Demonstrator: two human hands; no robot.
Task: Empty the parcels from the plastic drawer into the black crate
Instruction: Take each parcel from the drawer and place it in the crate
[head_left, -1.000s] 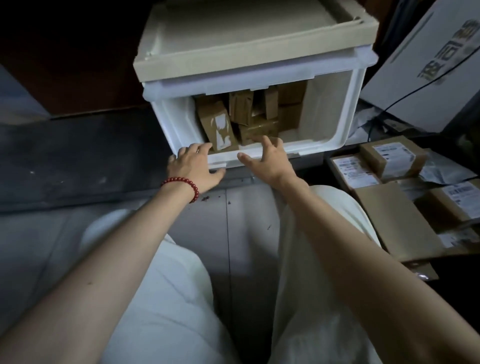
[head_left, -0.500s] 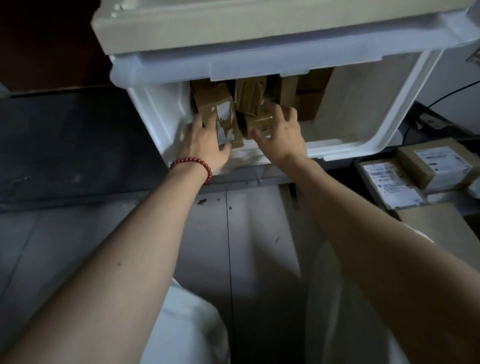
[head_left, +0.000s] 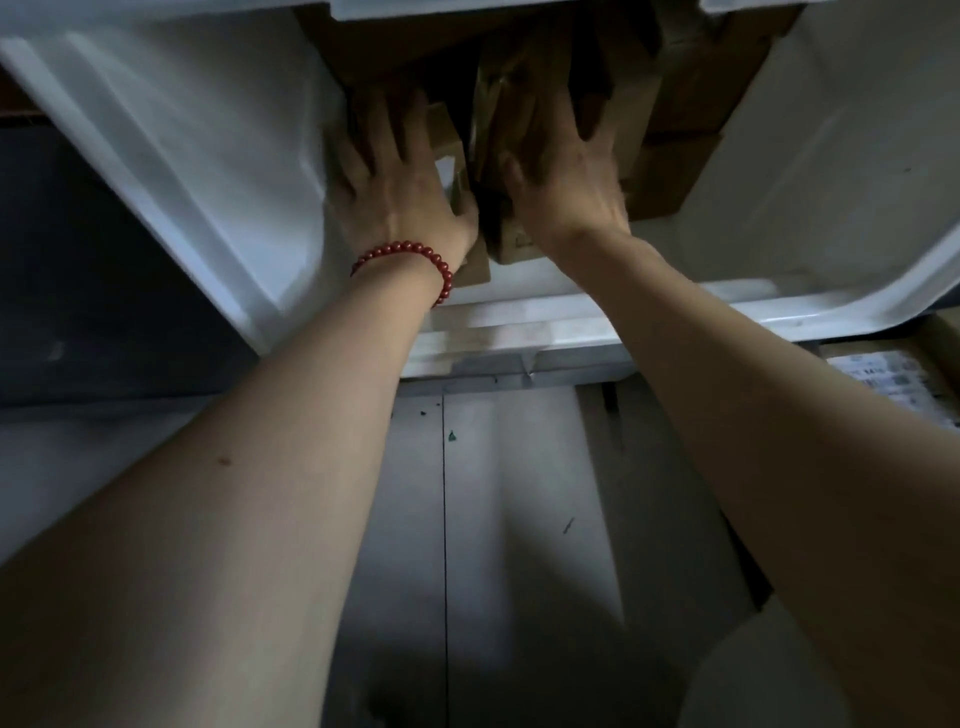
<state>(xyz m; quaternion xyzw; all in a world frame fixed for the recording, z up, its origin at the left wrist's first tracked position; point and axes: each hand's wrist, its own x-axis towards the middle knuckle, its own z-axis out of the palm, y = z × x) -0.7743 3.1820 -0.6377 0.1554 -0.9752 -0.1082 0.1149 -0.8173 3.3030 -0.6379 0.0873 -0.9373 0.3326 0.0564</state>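
The white plastic drawer (head_left: 208, 156) fills the top of the head view, pulled open towards me. Several brown cardboard parcels (head_left: 670, 171) are stacked inside it, dim in the shadow. My left hand (head_left: 395, 192), with a red bead bracelet at the wrist, lies with spread fingers on a taped parcel (head_left: 475, 267) near the drawer's left side. My right hand (head_left: 566, 176) rests flat with spread fingers on a neighbouring parcel (head_left: 514, 244). Both sets of fingertips reach into the dark back of the drawer. The black crate is out of view.
A labelled parcel (head_left: 893, 379) shows at the right edge below the drawer's front rim (head_left: 519, 327). Grey floor tiles (head_left: 509, 519) lie between my forearms. White cloth on my knee (head_left: 753, 686) sits at the bottom right.
I have leaned in closer and both hands have gone from the drawer's front rim deep into the drawer, landing on the parcels inside.
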